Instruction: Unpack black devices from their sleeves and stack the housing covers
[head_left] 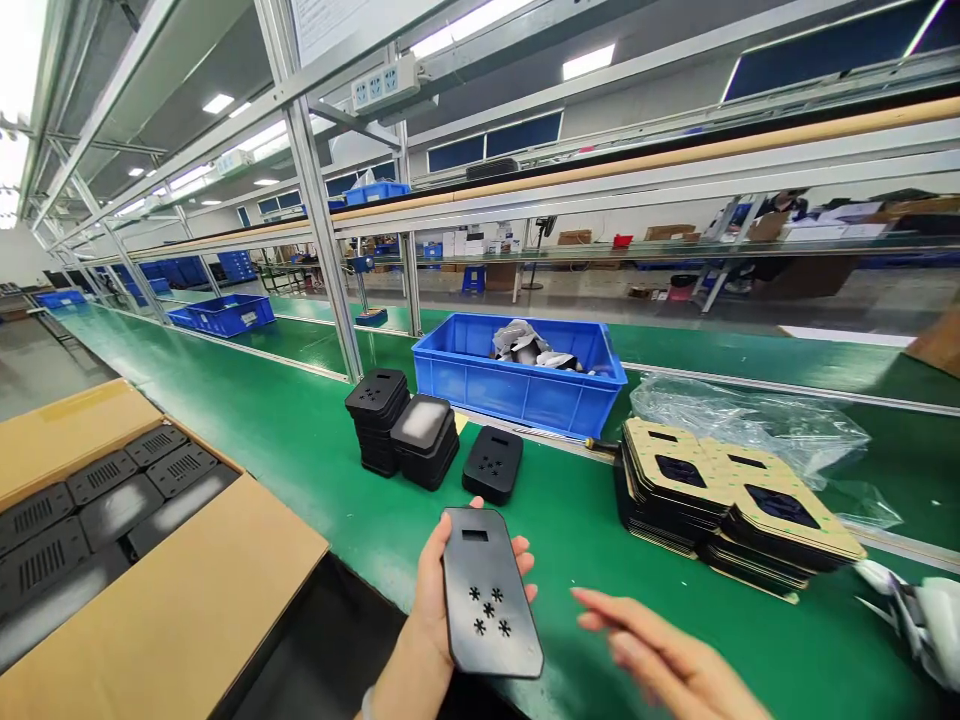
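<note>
Across the left fingers (pixel 523 562), holds a black cover (pixel 495 560) face up above the near edge of the tabletop (pixel 570 640), with the thumb along one long edge and fingertips curled around the other. Probably best to support it from below like this, pressing lightly on the edges so as not to mark the smooth face or hide the slot and star-shaped cutouts. Seems wise to tilt it gently under the lights when judging the surface.

Just to the right of the cover, shows the right fingers (pixel 600 604) loosely extended, released and touching nothing; touching only the rim with them would likely spare the face from smudges.

Just beyond the left fingertips, note a similar black piece (pixel 510 460) lying flat; beyond and left of it, two black stacks (pixel 379 430) (pixel 425 450), side by side. Farther out, see a blue bin (pixel 517 395) and a screwdriver (pixel 600 446). Beyond the right fingers, find tan-faced stacks (pixel 660 505); well left of the left fingers, an open cardboard box (pixel 247 560) of black panels (pixel 105 475).
</note>
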